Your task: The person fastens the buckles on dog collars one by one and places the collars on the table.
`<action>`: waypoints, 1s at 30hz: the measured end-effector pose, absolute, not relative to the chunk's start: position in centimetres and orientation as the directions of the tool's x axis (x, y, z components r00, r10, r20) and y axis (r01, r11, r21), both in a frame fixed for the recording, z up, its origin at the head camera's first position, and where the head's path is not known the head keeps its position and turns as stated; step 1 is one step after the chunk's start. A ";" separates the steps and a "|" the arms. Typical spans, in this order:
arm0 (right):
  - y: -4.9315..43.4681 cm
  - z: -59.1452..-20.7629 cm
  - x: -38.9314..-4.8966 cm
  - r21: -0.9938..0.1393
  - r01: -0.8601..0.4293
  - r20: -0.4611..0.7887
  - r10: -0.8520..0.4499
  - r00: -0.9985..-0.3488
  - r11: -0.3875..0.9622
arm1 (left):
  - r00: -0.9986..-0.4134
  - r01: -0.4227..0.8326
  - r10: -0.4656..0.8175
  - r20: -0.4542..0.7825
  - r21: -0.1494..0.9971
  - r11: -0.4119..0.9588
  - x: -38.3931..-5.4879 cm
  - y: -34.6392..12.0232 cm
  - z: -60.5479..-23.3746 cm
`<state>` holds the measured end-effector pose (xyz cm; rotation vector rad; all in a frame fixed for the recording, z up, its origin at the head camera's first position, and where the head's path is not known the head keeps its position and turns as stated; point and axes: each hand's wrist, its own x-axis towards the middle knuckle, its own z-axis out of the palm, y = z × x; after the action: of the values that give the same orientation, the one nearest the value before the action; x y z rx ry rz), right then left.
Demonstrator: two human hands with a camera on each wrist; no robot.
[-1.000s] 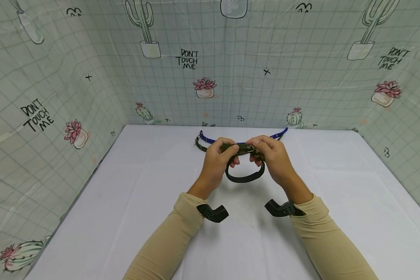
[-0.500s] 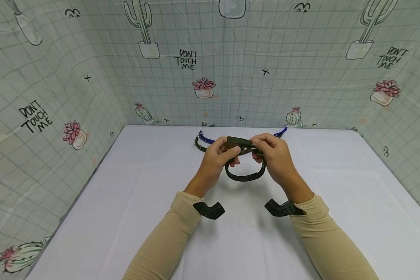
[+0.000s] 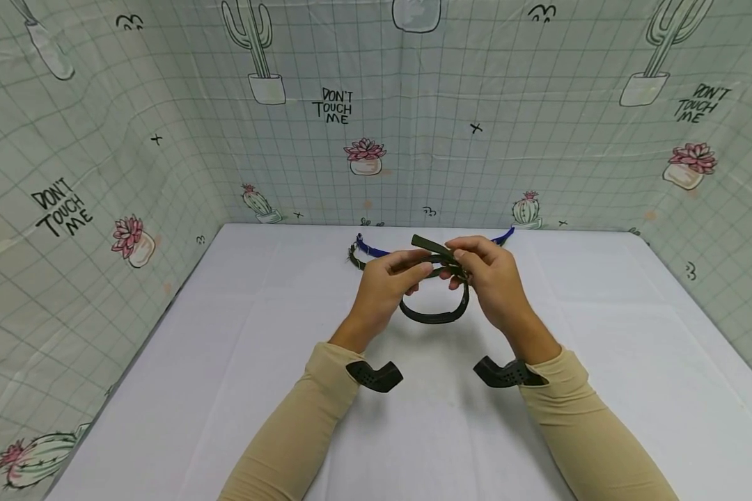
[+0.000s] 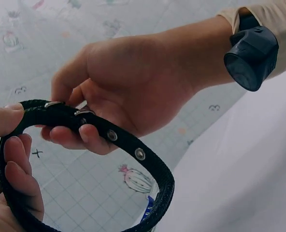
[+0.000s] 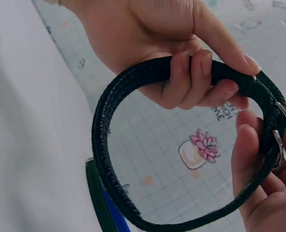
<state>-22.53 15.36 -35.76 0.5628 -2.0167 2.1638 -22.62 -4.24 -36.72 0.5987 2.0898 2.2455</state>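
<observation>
A dark green webbing collar (image 3: pixel 435 318), bent into a loop, is held up between both hands over the table. My left hand (image 3: pixel 382 289) pinches the band on the loop's left side, thumb on top and fingers curled beneath. On the other side, my right hand (image 3: pixel 494 282) grips the collar by its metal buckle (image 5: pixel 278 152). From the right fingers a flat strap end (image 3: pixel 427 243) sticks up to the left, free of the left hand. Metal eyelets (image 4: pixel 140 154) line the band in the left wrist view. Fingers partly hide the buckle in the head view.
Behind the hands, a blue strap (image 3: pixel 372 249) and a dark green strap with a frayed-looking edge (image 3: pixel 356 257) lie on the white table (image 3: pixel 276 306). A cactus-print cloth (image 3: pixel 439 174) stands around the back and sides.
The strap end, earlier lying between both hands, has come out of the left fingers and now angles upward. The loop has shifted slightly left. Both hands keep hold of the collar.
</observation>
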 end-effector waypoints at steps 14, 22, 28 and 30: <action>15.7 -35.4 -22.2 -0.793 -0.587 0.539 -0.264 -0.800 0.161 | -0.904 0.341 0.302 0.301 0.936 0.087 -22.0 -3.7 -37.1; 15.8 -35.7 -22.3 -0.739 -0.638 0.585 -0.265 -0.767 0.216 | -0.914 0.332 0.281 0.291 0.937 0.110 -22.2 -4.1 -37.2; 16.0 -35.7 -22.5 -0.743 -0.647 0.607 -0.234 -0.759 0.171 | -0.931 0.283 0.263 0.253 0.955 0.083 -22.3 -4.3 -36.9; 16.1 -35.6 -22.6 -0.743 -0.651 0.613 -0.231 -0.756 0.158 | -0.937 0.266 0.254 0.239 0.961 0.077 -22.3 -4.3 -36.7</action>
<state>-22.62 16.08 -35.62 0.8421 -2.0853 1.6265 -22.31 -4.31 -36.73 0.5583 2.3111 2.0665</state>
